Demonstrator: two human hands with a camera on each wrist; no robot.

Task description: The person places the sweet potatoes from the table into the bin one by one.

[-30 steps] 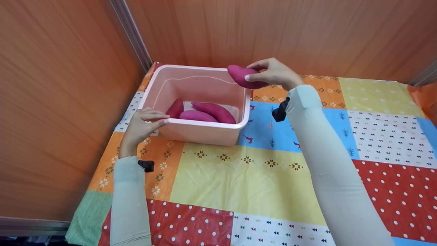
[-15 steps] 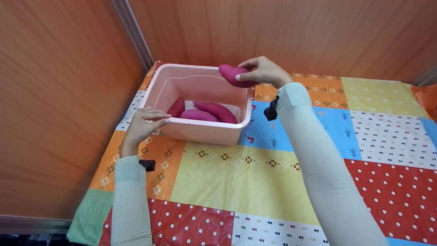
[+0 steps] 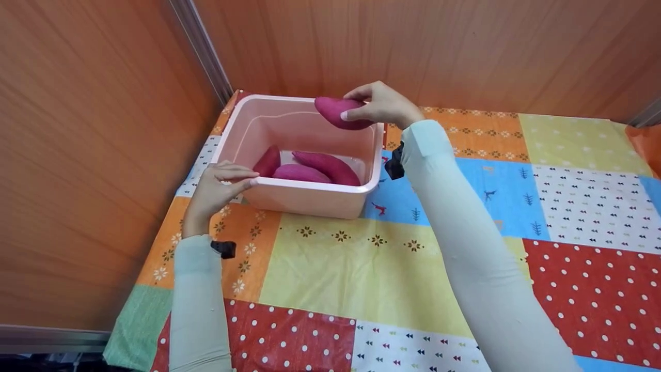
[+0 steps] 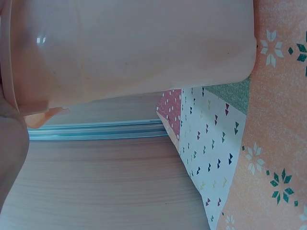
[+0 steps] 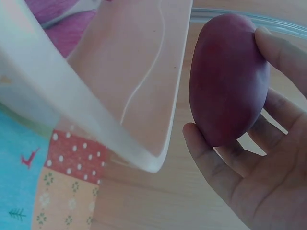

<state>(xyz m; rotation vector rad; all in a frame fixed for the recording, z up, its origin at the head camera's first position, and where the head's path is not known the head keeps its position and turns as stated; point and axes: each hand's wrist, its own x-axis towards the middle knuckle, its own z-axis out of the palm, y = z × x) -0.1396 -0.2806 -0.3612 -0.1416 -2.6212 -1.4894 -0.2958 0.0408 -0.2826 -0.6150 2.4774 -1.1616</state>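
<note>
Right grip: right hand point(image 3: 382, 106) holds a yam point(image 3: 338, 112), fingers curled over its top and thumb under its near side; the right wrist view shows the yam point(image 5: 228, 79) lying across the fingers point(image 5: 283, 110).
Hidden at right grip: the end of the yam inside the palm is covered; only the free end, pointing left, shows.
Yam position: in the air above the far right corner of the tub point(image 3: 304, 199), over its rim, clear of the tub floor.
Left grip: left hand point(image 3: 217, 188) grips the near left corner of the tub, thumb laid on the rim and fingers curled against the outer wall.
Hidden at left grip: the left wrist view shows only the tub wall point(image 4: 134, 48) and a sliver of the hand at the frame edge; fingertip contact is not visible there.
Tub contents: three more yams point(image 3: 310, 168) lie on the floor, touching one another; the near wall cuts off their lower parts.
Worktop: patchwork cloth point(image 3: 372, 268) covers it; the tub stands in its far left corner.
Surround: wooden panels point(image 3: 93, 155) stand on the left and far sides.
</note>
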